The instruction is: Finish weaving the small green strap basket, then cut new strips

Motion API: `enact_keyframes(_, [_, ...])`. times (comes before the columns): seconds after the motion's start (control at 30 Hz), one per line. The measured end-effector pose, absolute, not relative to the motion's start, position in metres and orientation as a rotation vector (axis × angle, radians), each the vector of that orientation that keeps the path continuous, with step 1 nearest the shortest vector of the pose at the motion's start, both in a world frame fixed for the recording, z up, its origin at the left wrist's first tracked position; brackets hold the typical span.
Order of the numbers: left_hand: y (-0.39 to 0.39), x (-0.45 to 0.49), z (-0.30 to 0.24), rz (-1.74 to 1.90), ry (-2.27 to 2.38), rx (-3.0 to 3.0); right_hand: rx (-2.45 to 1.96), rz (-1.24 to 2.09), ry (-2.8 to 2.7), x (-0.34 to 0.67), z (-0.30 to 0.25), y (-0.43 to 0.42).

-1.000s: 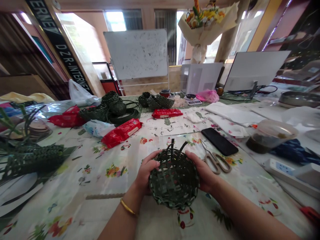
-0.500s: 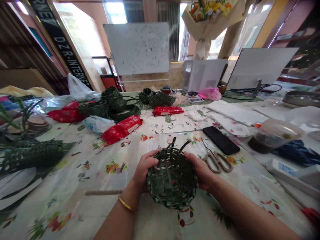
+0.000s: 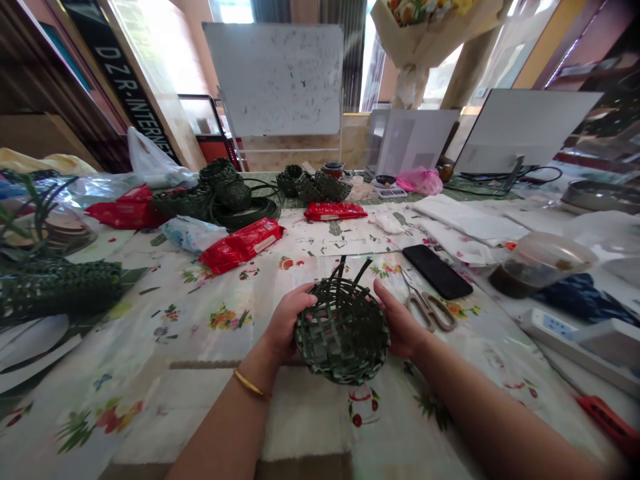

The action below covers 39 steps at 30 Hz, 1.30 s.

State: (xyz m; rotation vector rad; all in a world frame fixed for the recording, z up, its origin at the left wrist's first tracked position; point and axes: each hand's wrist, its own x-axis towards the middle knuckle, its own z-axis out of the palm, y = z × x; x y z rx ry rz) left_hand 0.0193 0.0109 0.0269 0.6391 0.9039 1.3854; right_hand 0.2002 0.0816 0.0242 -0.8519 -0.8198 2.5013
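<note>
A small round basket [image 3: 342, 331] woven from dark green strips is held just above the flowered tablecloth [image 3: 200, 347], its opening tipped toward me. Two loose strip ends stick up from its far rim. My left hand [image 3: 286, 322] grips the basket's left side, thumb over the rim; a gold bangle is on that wrist. My right hand [image 3: 400, 321] cups the right side, fingers behind the wall.
Scissors [image 3: 425, 308] and a black phone [image 3: 437, 271] lie right of the basket. Red packets [image 3: 243, 245], coiled green strips and woven pieces [image 3: 230, 200] sit farther back. A woven mat [image 3: 57, 288] lies left; a lidded plastic bowl [image 3: 540, 263] right.
Both hands and the basket have shifted slightly away from me and lower toward the table. The view has tilted down a little. The grip is the same.
</note>
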Motion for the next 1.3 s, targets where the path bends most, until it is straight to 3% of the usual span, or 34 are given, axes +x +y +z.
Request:
enact_keyframes(0.73, [0.006, 0.014, 0.032, 1.393, 1.059, 0.683, -1.104, 2.104, -0.924, 0.193, 0.015, 0.078])
enact_keyframes(1.0, [0.009, 0.017, 0.028, 1.459, 0.943, 0.672, -0.874, 2.294, -0.973, 0.196, 0.025, 0.075])
enact_keyframes(1.13, [0.011, 0.015, 0.03, 1.53, 0.913, 0.587, -0.628, 2.236, -1.176, 0.204, 0.025, 0.076])
enact_keyframes(1.3, [0.011, 0.013, 0.032, 1.577, 0.954, 0.548, -0.666, 2.252, -1.237, 0.211, 0.024, 0.08])
